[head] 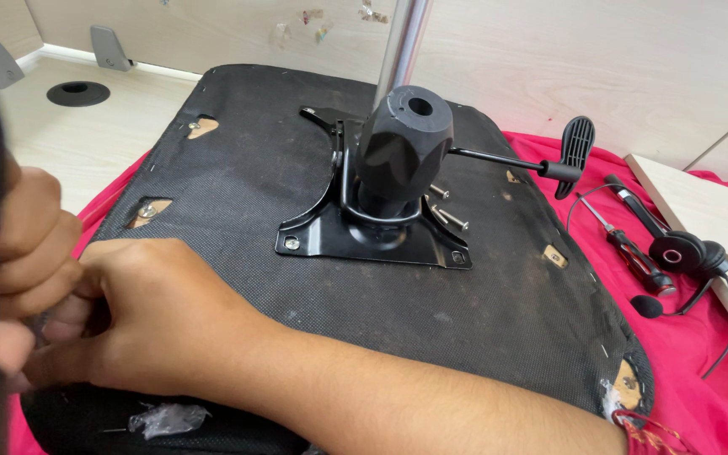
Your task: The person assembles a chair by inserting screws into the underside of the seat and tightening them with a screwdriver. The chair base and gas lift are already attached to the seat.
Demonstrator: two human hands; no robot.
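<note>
While the seat [238, 168] lay upside down on red cloth [701, 354], both hands, right [149, 316] and left [31, 244], curled at its near-left edge, fingers bunched, grip contents hidden.

Upturned black seat base [238, 168] — rough, matt woven cloth; black mounting plate [355, 240] — glossy painted metal; red cloth [693, 337] — smooth.

We see a pale wooden desk [86, 126] carrying a red cloth [693, 362]; on that cloth an upturned black seat pad [507, 312], screwdriver [634, 248] and headset [688, 253].
</note>
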